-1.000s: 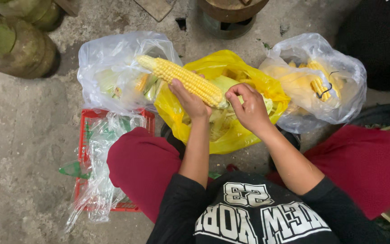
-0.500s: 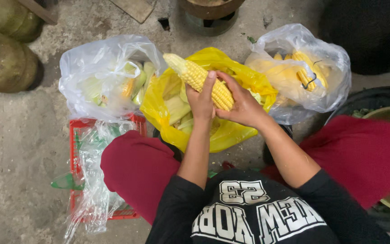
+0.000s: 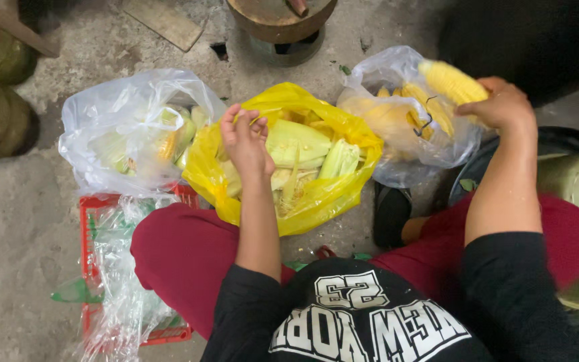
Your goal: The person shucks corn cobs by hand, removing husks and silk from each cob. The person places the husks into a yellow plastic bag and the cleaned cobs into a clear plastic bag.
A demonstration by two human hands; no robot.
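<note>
The right hand point(image 3: 500, 104) was closed around a husked yellow corn cob point(image 3: 452, 82) — fingers wrapped over its near end — and held it above the mouth of a clear plastic bag point(image 3: 403, 157) that lay to the right of the yellow plastic bag point(image 3: 316, 201). That clear bag already held several more bare yellow cobs point(image 3: 413, 107), piled against its far side.

The left hand point(image 3: 246, 137) hung over the left rim of the yellow bag, its fingers curled loosely inward; whether it pinched anything, perhaps a thin strand, could not be told. Inside the yellow bag lay pale green husks point(image 3: 299, 144), heaped and overlapping.

To the left of the yellow bag, touching it, sat a second clear bag point(image 3: 112, 104) with unhusked ears point(image 3: 179, 134) showing green and a little yellow through the plastic. Below that bag, still left of the yellow one, a red plastic crate point(image 3: 88, 221) stood on the concrete floor point(image 3: 21, 221) with crumpled clear plastic point(image 3: 118, 268) spilling over it.

The person sat low behind the yellow bag in dark red trousers point(image 3: 175, 248) and a black top, knees spread to either side of it. Beyond the yellow bag — at the far edge of view — stood a round rusty metal vessel point(image 3: 279, 20).
</note>
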